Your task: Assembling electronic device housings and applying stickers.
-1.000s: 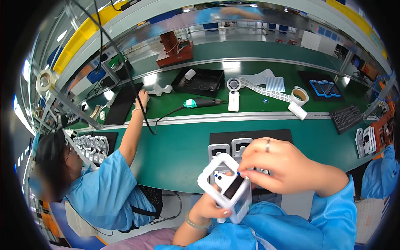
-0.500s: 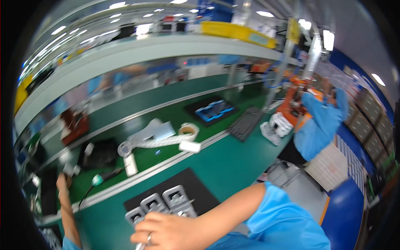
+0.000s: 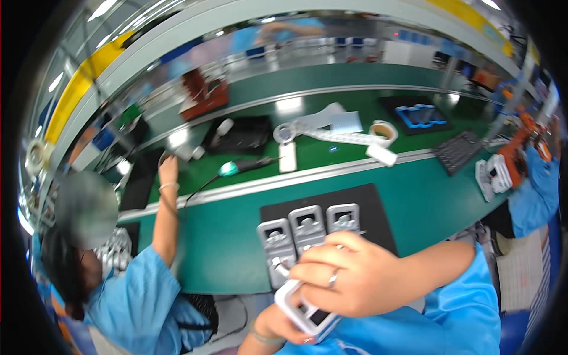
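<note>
My left hand (image 3: 277, 324) grips a white-rimmed rectangular device housing (image 3: 290, 299) near the lower edge; its dark inside partly shows. Over that housing, my right hand (image 3: 355, 275), with a ring on one finger, is closed with its fingers bent together. A small silvery piece (image 3: 281, 270) shows at its fingertips, too blurred to name. Just beyond stand three grey metal housings with square dark windows, a left one (image 3: 276, 241), a middle one (image 3: 306, 223) and a right one (image 3: 343, 218), on a black mat (image 3: 373, 207). My right hand hides their near ends.
At left a co-worker in blue (image 3: 133, 296) reaches over the bench (image 3: 222, 207). Farther back lie a green-and-black electric screwdriver (image 3: 236, 167), a black tray (image 3: 248, 139), a tape roll (image 3: 384, 131), a white box (image 3: 381, 155) and a keyboard (image 3: 457, 152). Another person (image 3: 535, 183) works at right.
My view has swung left, so the bench things sit farther right and more of the co-worker shows. My left hand and the white-rimmed housing in it have come into view.
</note>
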Tool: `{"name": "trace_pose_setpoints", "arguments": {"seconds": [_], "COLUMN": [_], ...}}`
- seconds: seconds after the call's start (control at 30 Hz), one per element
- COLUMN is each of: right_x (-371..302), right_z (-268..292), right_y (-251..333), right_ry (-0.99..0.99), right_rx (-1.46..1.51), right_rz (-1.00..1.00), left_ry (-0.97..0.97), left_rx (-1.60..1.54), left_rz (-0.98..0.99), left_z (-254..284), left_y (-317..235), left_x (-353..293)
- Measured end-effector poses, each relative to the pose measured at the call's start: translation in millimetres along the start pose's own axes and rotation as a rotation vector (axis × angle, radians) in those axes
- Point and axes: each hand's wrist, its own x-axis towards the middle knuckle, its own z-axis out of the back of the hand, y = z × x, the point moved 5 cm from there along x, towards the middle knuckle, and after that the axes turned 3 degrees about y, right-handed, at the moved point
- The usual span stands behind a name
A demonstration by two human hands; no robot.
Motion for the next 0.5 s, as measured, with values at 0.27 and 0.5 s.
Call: {"name": "trace_pose_setpoints", "arguments": {"seconds": [0.27,0.5], "right_x": [0.8,-1.7], "right_z": [-2.6,-1.5], "right_y": [-0.8,0.5], "right_ry": [0.035,0.03], "right_rx": [0.014,0.049], "right_rz": [0.049,0.065], "left_ry": [0.093,0.134], "left_rx": [-0.143,-0.179], "left_rz": [0.083,0.058], "left_z": [-7.3,-13.7], "left_y": [6.0,12.2], "left_x": [11.1,12.9]}}
